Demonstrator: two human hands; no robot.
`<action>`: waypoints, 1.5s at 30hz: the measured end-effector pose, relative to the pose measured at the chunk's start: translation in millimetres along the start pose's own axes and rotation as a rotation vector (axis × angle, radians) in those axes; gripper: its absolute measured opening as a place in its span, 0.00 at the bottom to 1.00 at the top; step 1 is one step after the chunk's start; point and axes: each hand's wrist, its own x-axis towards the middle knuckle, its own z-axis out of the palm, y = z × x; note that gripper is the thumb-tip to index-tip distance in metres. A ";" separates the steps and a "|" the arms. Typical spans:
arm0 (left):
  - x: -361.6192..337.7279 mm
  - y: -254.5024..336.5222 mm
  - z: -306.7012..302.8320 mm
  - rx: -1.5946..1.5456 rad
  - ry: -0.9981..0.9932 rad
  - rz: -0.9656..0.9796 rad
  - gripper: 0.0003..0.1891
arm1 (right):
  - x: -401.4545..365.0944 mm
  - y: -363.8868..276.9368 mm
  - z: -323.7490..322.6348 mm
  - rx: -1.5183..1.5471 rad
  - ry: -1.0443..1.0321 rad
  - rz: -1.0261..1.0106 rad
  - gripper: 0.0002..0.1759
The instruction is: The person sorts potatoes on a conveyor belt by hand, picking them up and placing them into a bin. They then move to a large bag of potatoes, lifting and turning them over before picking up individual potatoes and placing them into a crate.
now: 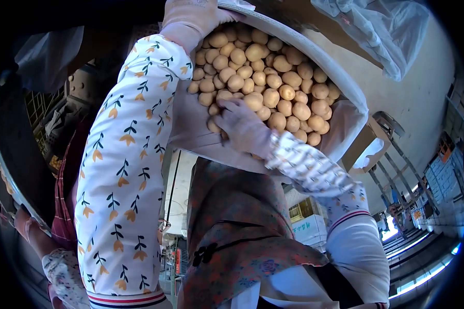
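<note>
A white-lined container (353, 105) holds many small, round, tan potatoes (273, 96). At the upper left rim is my left hand (193, 18) in a pale glove, its thumb side laid over the edge; the top of the frame cuts off part of the fingers. My gloved right hand (242, 126) reaches in over the near side. Its bent, slightly blurred fingers touch potatoes at the lower left of the pile, and their undersides are hidden. White sleeves with a flower print cover both my forearms.
Clear plastic sheeting (384, 33) hangs over a brown edge at upper right. A cardboard box (365, 147) and a metal-framed cart (399, 170) stand to the right. At far left, another person's hand (28, 226) rests near a dark-sided container (18, 154). A white box (309, 229) lies below.
</note>
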 end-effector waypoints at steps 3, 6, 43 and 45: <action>2.9 0.9 4.3 -0.011 0.042 0.026 0.26 | -61.2 13.9 -26.6 0.090 -0.081 0.136 0.24; 1.2 -3.1 2.5 -0.006 0.051 0.020 0.26 | -105.8 18.1 -47.8 -0.066 -0.125 0.123 0.30; 1.4 1.8 -0.7 0.013 0.015 0.025 0.26 | 49.5 12.8 14.3 -0.583 -0.222 0.036 0.26; 3.3 0.5 1.2 0.002 0.031 0.035 0.26 | 11.4 9.7 29.1 -0.431 -0.073 0.007 0.25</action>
